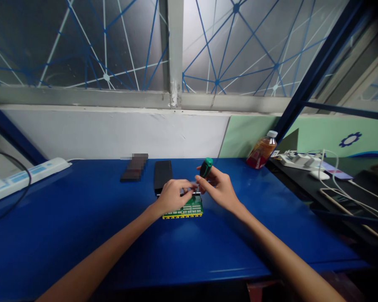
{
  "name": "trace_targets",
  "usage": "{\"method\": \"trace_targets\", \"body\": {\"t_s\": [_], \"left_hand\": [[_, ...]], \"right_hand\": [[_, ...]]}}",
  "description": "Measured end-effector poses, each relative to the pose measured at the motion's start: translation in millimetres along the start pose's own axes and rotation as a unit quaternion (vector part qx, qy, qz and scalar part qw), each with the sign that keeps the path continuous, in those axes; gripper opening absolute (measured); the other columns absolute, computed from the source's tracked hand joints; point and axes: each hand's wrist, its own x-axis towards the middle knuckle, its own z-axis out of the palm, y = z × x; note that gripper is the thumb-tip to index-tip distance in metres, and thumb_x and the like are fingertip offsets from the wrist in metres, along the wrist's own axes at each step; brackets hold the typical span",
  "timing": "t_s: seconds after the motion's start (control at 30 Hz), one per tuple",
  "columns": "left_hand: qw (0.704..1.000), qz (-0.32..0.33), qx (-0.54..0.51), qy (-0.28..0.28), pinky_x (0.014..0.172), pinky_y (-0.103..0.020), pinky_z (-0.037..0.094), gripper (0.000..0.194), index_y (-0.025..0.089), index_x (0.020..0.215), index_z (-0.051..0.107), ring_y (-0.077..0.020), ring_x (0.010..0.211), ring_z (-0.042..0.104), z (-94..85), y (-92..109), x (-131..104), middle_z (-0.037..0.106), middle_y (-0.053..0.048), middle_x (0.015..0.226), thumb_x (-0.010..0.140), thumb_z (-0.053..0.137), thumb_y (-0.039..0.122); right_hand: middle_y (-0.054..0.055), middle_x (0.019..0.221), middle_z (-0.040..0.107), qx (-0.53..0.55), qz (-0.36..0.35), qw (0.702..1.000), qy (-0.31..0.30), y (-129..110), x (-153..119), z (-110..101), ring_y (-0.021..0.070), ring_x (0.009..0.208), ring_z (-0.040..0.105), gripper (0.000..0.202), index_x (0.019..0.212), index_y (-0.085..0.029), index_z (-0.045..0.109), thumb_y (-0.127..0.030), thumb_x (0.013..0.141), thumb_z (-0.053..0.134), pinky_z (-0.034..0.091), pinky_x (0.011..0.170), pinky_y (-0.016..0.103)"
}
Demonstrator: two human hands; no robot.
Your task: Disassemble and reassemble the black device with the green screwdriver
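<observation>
A green circuit board (191, 208) with a yellow toothed front edge lies on the blue table. My right hand (219, 188) grips a screwdriver (206, 167) by its green and black handle, held nearly upright over the board's back right part. Over the board's back left part is my left hand (175, 195), its fingers bent together near the screwdriver's shaft. Whether those fingers pinch anything is too small to make out. Just behind my left hand lies a black flat case (163, 173).
The blue table (113, 235) holds a dark blurred object (135, 167) at the back and a white power strip (28, 178) at the left. A drink bottle (262, 150) leans at the back right. Beyond it, a black surface (305, 184) carries cables and a white mouse (319, 175).
</observation>
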Motion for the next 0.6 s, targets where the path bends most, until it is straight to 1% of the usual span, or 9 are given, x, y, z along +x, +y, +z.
{"method": "trace_targets", "body": {"t_s": [0.17, 0.4, 0.6], "left_hand": [[1.0, -0.015, 0.003, -0.015, 0.056, -0.024, 0.037, 0.022, 0.021, 0.095, 0.075, -0.0134, 0.064, 0.058, 1.0, -2.2, 0.0, 0.071, 0.0, 0.078, 0.082, 0.057, 0.016], [0.999, -0.022, 0.013, -0.024, 0.059, -0.024, 0.038, 0.021, 0.021, 0.093, 0.076, -0.0141, 0.065, 0.06, 1.1, -3.0, 0.6, 0.071, 0.0, 0.077, 0.083, 0.057, 0.018], [0.999, -0.032, 0.012, -0.034, 0.059, -0.024, 0.039, 0.023, 0.023, 0.096, 0.076, -0.0144, 0.065, 0.061, 0.4, -1.9, -0.2, 0.071, 0.0, 0.076, 0.084, 0.057, 0.02]], "right_hand": [[0.002, 0.075, 0.064, 0.027, -0.002, 1.0, 0.007, -1.5, 0.3, -0.2, 0.0135, 0.058, 0.062, 0.031, 0.109, -0.018, 0.058, -0.041, 0.09, 0.061, 0.048, 0.053, 0.028], [0.0, 0.069, 0.062, -0.001, -0.005, 1.0, -0.008, 1.5, 0.0, 2.0, 0.0139, 0.058, 0.06, 0.03, 0.109, -0.019, 0.06, -0.042, 0.089, 0.061, 0.049, 0.054, 0.029], [0.002, 0.075, 0.065, 0.017, -0.005, 1.0, 0.003, 1.1, 0.0, 0.7, 0.0139, 0.058, 0.061, 0.031, 0.109, -0.019, 0.059, -0.042, 0.089, 0.061, 0.049, 0.053, 0.028]]}}
